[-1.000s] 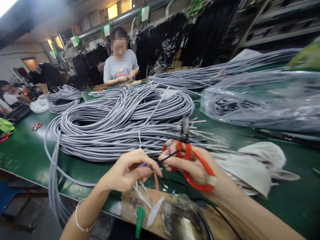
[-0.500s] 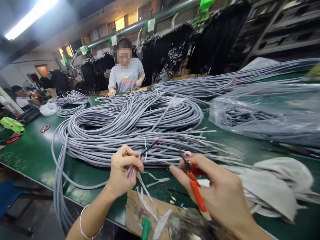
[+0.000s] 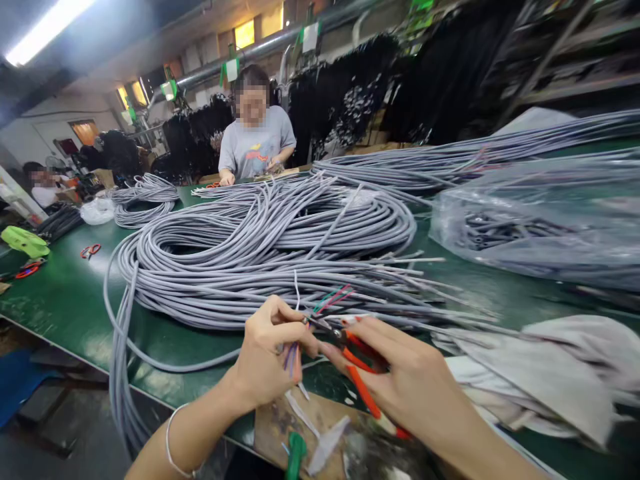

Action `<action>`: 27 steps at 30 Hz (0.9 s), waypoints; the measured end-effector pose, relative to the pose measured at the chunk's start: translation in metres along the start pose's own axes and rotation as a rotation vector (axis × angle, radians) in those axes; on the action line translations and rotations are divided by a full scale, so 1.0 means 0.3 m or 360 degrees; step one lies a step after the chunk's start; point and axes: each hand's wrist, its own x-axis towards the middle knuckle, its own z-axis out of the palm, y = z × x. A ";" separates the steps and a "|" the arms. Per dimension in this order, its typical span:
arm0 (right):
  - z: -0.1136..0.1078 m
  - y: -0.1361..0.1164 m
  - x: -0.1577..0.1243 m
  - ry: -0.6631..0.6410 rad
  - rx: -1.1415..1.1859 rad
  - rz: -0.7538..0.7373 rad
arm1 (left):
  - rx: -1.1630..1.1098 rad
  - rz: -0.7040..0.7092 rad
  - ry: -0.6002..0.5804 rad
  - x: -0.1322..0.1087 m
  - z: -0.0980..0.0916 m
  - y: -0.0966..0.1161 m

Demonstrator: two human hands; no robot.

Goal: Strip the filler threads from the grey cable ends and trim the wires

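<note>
My left hand (image 3: 273, 350) pinches a small bunch of coloured wires (image 3: 334, 298); green, red and black ends stick out to the right, and purple ones hang below the fingers. A thin white strip (image 3: 298, 288) stands up beside the fingertips. In my right hand (image 3: 405, 373) are orange-handled scissors (image 3: 361, 380), gripped by the handles. Their blades reach to the wires at my left fingertips; whether they are closed on anything is hidden. Behind both hands lies a big coil of grey cables (image 3: 200, 287), with its stripped ends pointing right.
A green table (image 3: 75, 287) carries everything. At the right are a clear plastic bag (image 3: 525, 233) of dark parts and a pale cloth (image 3: 565, 373). Below my hands sits a brown board (image 3: 270, 427) with scraps and a green-handled tool (image 3: 296, 453). A co-worker (image 3: 257, 143) sits opposite.
My right hand has brought the scissors left, up to the wires. My left hand has shifted slightly right with the wires. The camera view has moved a little.
</note>
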 end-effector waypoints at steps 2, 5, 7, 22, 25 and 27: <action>-0.001 -0.003 0.000 -0.0023 0.0056 0.0037 | -0.0100 -0.0149 0.0007 0.002 0.005 0.008; -0.003 -0.007 0.006 -0.0056 0.0129 0.0159 | -0.0328 -0.0587 0.0053 0.009 0.010 0.015; -0.006 -0.006 0.012 -0.0075 0.0154 0.0204 | -0.0360 -0.0792 0.0004 0.013 0.009 0.013; -0.005 0.015 -0.018 0.0007 -0.0287 -0.0189 | -0.0377 -0.0694 0.0043 0.023 -0.016 0.012; -0.010 0.014 -0.022 0.0003 -0.0372 -0.0202 | -0.0454 -0.0763 -0.0035 0.024 -0.018 0.014; -0.014 0.015 -0.026 -0.0001 -0.0426 -0.0210 | -0.0509 -0.0800 -0.0085 0.025 -0.016 0.016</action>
